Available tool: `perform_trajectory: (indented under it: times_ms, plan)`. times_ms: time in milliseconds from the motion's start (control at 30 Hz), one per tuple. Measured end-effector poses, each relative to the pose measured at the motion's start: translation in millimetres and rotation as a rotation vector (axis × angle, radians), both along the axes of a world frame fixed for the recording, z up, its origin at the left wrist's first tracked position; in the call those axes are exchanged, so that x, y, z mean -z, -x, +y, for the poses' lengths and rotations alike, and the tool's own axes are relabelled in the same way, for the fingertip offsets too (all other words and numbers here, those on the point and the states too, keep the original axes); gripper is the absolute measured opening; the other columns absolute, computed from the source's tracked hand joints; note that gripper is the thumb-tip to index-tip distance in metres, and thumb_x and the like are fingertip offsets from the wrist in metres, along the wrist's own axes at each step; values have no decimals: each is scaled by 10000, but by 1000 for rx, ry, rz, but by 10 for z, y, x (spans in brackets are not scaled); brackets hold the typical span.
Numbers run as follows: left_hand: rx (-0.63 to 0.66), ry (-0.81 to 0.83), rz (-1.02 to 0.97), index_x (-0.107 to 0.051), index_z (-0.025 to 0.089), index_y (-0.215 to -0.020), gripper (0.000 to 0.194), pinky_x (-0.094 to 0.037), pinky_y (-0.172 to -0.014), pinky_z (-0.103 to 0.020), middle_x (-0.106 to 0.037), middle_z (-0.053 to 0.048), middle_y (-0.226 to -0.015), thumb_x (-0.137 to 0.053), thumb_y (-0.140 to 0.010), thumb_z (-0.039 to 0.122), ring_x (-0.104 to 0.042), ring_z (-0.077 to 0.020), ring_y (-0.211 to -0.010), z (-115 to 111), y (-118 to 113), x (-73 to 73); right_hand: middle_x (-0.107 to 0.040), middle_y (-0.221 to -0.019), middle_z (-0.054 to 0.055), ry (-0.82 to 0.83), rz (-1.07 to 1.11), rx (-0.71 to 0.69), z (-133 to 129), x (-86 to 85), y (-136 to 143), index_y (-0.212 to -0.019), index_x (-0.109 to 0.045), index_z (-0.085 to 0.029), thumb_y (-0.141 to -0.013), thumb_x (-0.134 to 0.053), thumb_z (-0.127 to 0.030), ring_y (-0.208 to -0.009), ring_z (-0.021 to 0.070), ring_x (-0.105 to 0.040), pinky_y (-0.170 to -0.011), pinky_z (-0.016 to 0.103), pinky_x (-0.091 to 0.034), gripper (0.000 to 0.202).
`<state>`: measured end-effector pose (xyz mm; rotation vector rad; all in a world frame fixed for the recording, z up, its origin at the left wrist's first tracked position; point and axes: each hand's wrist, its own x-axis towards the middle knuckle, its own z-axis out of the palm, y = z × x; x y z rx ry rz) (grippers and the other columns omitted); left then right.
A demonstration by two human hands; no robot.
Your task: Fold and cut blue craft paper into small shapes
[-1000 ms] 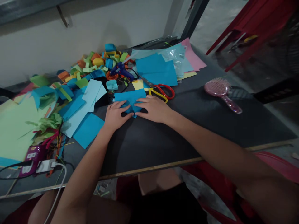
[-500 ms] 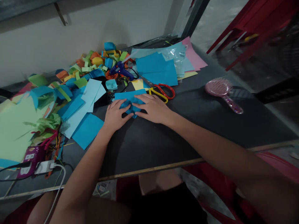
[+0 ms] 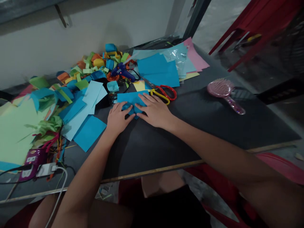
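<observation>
Both hands (image 3: 117, 117) (image 3: 155, 111) palm-down, nearly meeting

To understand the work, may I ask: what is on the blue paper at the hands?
Fingers of the left hand and right hand lie on the blue paper. What they cover, and the table directly beneath, cannot be seen.

Only real change I can spot from a second ago: the bare right hand (image 3: 155, 110) has crept farther up the folded bright-blue paper sheet (image 3: 129, 96), fingers fanned wider, a couple of fingertips now covering more near its far edge.
</observation>
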<state>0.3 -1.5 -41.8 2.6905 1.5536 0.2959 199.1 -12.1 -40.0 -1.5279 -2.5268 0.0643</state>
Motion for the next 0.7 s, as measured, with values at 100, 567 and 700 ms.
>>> perform_trajectory:
  times_ms: [100, 567, 700]
  plan:
    - [6, 3, -7, -607, 268, -1281, 440, -397, -1046, -477, -509, -70, -1424, -447, -931, 483, -417, -298, -1322, 4, 11, -2, -306, -1557, 134, -15, 2, 4, -39, 7, 29, -1367, -537, -146, -978, -384, -386, -1447, 324, -243, -1153, 546, -256, 482]
    - [-97, 141, -23, -548, 329, -1338, 628, -318, -1087, -570, -408, -41, -1515, -489, -822, 683, -361, -343, -1379, 0, -17, -74, -281, -1568, 129, 41, 7, 11, -12, 37, 64, -1396, -493, -130, -976, -363, -359, -1454, 314, -227, -1166, 557, -212, 495]
    - [-92, 163, -16, -511, 336, -1371, 720, -287, -1098, -592, -348, -48, -1552, -491, -776, 741, -319, -367, -1402, 2, 4, -60, -306, -1558, 134, 33, 31, 19, 2, 50, 58, -1381, -515, -145, -968, -388, -378, -1448, 317, -241, -1155, 563, -227, 492]
